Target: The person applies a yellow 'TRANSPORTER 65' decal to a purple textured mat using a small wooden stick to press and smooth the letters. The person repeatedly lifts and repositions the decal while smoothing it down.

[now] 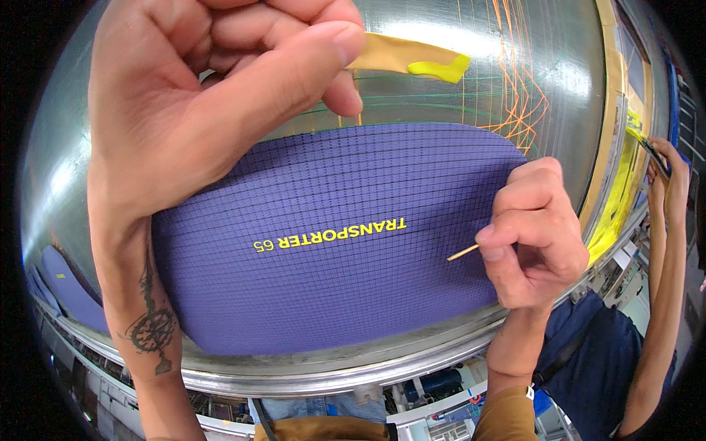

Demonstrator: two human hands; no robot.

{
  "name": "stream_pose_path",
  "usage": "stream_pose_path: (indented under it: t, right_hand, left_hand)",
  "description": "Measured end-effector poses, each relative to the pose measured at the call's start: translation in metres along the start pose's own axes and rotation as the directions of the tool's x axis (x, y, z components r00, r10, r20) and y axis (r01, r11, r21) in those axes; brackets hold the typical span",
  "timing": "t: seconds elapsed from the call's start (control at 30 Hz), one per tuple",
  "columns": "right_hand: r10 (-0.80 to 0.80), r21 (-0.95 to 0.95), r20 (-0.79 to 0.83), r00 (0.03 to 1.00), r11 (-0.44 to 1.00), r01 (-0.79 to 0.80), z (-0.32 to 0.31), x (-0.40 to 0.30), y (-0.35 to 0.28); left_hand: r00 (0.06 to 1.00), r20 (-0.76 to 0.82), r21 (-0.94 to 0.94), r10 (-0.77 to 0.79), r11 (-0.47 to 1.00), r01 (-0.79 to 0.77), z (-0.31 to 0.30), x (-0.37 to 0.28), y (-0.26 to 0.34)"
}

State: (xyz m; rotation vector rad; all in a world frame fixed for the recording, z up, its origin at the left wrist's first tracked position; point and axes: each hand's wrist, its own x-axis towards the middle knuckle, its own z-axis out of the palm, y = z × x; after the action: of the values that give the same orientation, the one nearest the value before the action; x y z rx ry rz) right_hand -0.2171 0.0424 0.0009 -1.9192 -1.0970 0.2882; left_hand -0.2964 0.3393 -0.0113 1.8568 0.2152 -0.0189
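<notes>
My left hand (231, 82) pinches a strip of tan tape (408, 52) between thumb and forefinger. Bright yellow ink (441, 69) coats the strip's free end. Below it, a purple ripstop fabric panel (309, 286) lies on a shiny metal table (265, 364) and bears yellow printed lettering (331, 236), upside down from here. My right hand (532, 237) holds a thin wooden stick (462, 253) between thumb and fingers, above the panel's right part. The stick's tip points left, apart from the lettering.
Orange and green lines (513, 99) mark the table beyond the panel. At right, a co-worker's hands (670, 160) hold a dark tool by a taped screen-printing frame (612, 143) with yellow ink. More purple panels (69, 286) lie at far left. A metal rail (309, 383) edges the table.
</notes>
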Motion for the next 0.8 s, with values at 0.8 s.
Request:
stream_pose_path:
  t: [0.8]
  right_hand:
    - [0.029, -0.262, 0.026, 0.999, 0.965, -0.022, 0.038, -0.01, -0.044]
  left_hand:
    - [0.944, 0.029, -0.248, 0.33, 0.917, -0.313, 0.002, 0.021, -0.024]
